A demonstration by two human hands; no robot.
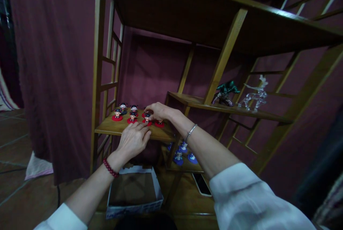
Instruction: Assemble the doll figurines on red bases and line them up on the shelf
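Note:
Small dark-haired figurines on round bases stand in two rows on the wooden shelf (107, 127). At the left are a front figurine (117, 114) on a red base and one behind it (123, 107) on a dark base. Farther right stand another front figurine (132, 117) and a back one (134, 109). My right hand (160, 111) reaches over the right end of the rows, its fingers closed at a front figurine (147, 118); the hand partly hides its neighbours. My left hand (135, 137) lies at the shelf's front edge, fingers stretched out, holding nothing.
Below sits an open cardboard box (158, 187), with a phone (201, 184) to its right. Blue-based figurines (178, 157) stand on a lower shelf. On the right-hand shelf are a clear deer ornament (254, 96) and a dark green ornament (226, 92). A wooden post (226, 56) rises there.

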